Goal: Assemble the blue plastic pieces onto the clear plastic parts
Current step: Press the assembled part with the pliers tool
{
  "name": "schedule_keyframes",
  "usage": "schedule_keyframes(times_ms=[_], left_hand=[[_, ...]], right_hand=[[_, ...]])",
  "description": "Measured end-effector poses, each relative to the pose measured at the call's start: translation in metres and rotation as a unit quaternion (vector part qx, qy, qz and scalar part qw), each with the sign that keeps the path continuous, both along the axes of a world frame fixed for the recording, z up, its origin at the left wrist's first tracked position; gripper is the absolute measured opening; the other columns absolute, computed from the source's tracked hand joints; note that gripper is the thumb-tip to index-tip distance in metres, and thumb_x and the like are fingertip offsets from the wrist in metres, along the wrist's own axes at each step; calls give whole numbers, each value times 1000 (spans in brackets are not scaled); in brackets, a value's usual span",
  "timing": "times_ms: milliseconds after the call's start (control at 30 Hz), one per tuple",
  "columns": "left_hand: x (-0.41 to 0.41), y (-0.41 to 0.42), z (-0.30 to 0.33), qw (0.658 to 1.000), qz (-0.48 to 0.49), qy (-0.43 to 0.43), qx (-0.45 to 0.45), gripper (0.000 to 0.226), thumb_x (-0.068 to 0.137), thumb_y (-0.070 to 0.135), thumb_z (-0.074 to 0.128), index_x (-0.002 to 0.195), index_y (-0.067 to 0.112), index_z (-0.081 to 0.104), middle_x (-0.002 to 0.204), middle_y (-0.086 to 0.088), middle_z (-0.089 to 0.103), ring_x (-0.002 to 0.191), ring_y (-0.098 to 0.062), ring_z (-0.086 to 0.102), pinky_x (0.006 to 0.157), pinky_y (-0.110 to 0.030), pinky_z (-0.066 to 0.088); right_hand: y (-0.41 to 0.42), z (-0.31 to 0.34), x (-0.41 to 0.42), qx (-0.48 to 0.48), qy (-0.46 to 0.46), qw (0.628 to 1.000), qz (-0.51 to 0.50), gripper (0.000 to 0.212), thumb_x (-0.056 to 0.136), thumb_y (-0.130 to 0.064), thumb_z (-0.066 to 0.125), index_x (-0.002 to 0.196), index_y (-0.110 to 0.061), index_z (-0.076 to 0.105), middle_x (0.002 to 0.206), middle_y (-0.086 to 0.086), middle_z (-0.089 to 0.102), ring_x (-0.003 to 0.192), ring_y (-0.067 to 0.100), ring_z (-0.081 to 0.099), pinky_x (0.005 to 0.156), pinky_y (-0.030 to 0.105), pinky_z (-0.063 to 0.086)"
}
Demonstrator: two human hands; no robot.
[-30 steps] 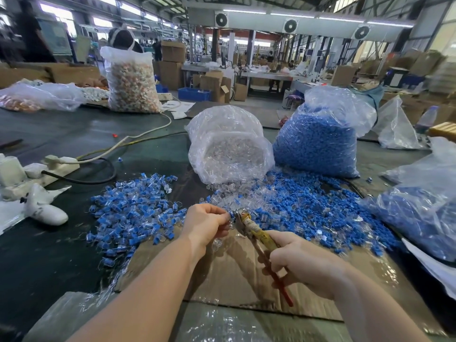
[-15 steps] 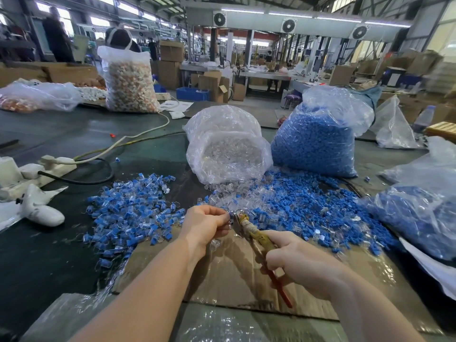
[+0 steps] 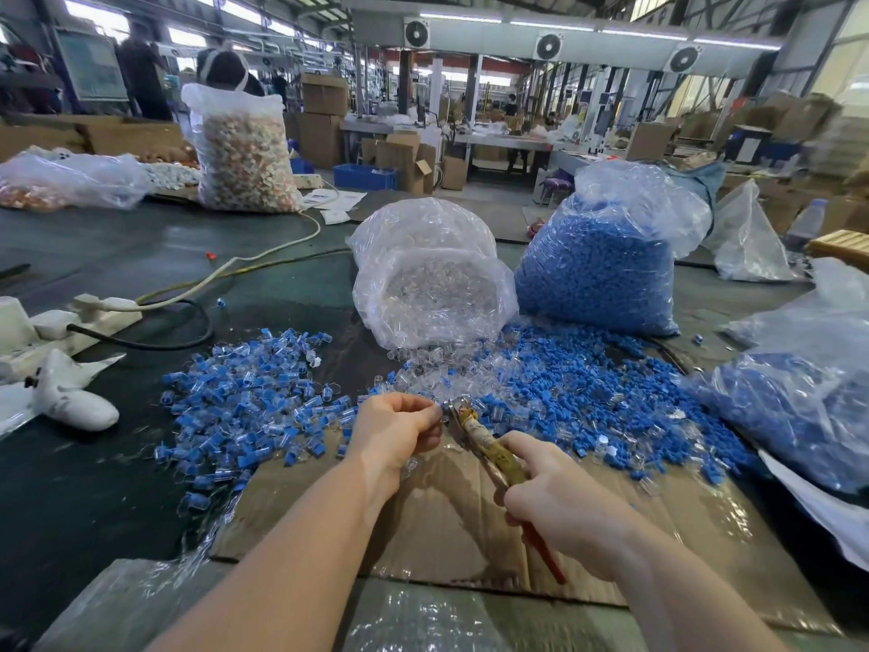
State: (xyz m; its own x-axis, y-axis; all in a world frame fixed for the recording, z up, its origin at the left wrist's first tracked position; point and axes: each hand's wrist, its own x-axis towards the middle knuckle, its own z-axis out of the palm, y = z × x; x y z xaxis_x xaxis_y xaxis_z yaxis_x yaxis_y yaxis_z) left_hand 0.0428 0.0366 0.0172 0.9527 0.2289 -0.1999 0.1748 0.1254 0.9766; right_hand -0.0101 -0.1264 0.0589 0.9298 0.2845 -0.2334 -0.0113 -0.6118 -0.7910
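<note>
Gripping the pliers (image 3: pixel 475 432) in the right hand (image 3: pixel 559 505), left hand (image 3: pixel 395 430) pinching a small piece at the tool's nose (piece too small to identify)

part in left hand (image 3: pixel 392 428): hidden by fingers | pliers (image 3: pixel 489 451) handles: partly covered

- The loose blue plastic pieces (image 3: pixel 588 397) are small caps, heaped on the table right of centre and spilling onto the cardboard sheet.
- The clear plastic parts (image 3: pixel 442 376) are small and transparent, spilled from the mouth of a clear bag lying on its side, and mixed with the blue heap's left edge.
- The assembled pieces (image 3: pixel 244 402), blue inside clear, lie in a spread pile to the left.
- 1 full bag of blue pieces (image 3: pixel 597 270) stands upright behind the heap.
</note>
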Motion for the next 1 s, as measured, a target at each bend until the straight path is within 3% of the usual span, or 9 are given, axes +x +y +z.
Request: schedule_keyframes(times_ms=[167,367,467,533,633,733,800,900,1000], left_hand=[[2,3,2,1000,15,-8,14,3,84,-1,63,83,2,63,65,-7,61,53,-12,58,50,-20,51],[4,6,-3,999,32,6,4,3,83,-2,63,84,1,64,65,-9,62,53,-14,58,52,-23,52],[5,7,-4,999,41,7,12,7,84,-2,63,81,4,64,65,-9,62,52,-13,58,48,-21,50],[5,9,-4,998,58,11,24,9,84,0,62,79,6,63,64,-8,62,50,-13,57,46,-21,49],[4,22,-6,987,106,-9,119,7,84,4,64,80,10,63,68,-7,64,56,-15,60,58,-30,55],[4,44,-7,947,162,-46,273,10,86,8,63,79,15,62,75,-5,66,66,-21,64,65,-36,55],[4,61,-9,915,192,-52,351,7,86,10,62,82,15,64,78,-4,68,70,-20,63,62,-31,49],[4,82,-16,876,209,-41,433,7,87,9,61,86,12,67,85,-6,68,71,-16,55,61,-24,37],[5,92,-23,860,194,-31,471,12,89,6,58,93,9,68,97,-11,66,74,-17,53,62,-24,37]], right_hand=[[-2,-3,6,77,70,994,-16,36,75,6,50,89,-26,60,62,-7,60,47,7,50,49,27,40],[-4,-5,9,144,137,980,-6,51,69,10,44,99,-26,65,76,7,63,69,21,56,54,27,40],[-2,-5,6,131,91,987,8,48,75,16,42,97,-23,61,54,-9,63,48,5,55,43,16,38],[-2,-3,5,129,68,989,0,48,76,16,44,99,-24,58,54,-11,63,39,-2,49,39,13,36],[-11,-5,9,132,21,989,-58,52,74,14,48,108,-24,58,76,4,56,51,11,47,47,22,34],[-24,-8,16,105,-46,986,-121,48,75,13,52,104,-25,58,74,7,56,48,11,43,42,21,33],[-38,-13,23,64,-95,979,-167,48,75,11,54,108,-23,57,72,7,57,42,9,44,39,20,34],[-60,-24,36,-41,-149,961,-229,50,74,6,57,116,-21,57,76,4,59,59,21,56,54,29,45],[-78,-34,46,-119,-149,945,-267,51,77,-1,60,124,-19,55,86,5,59,74,26,55,61,29,42]])
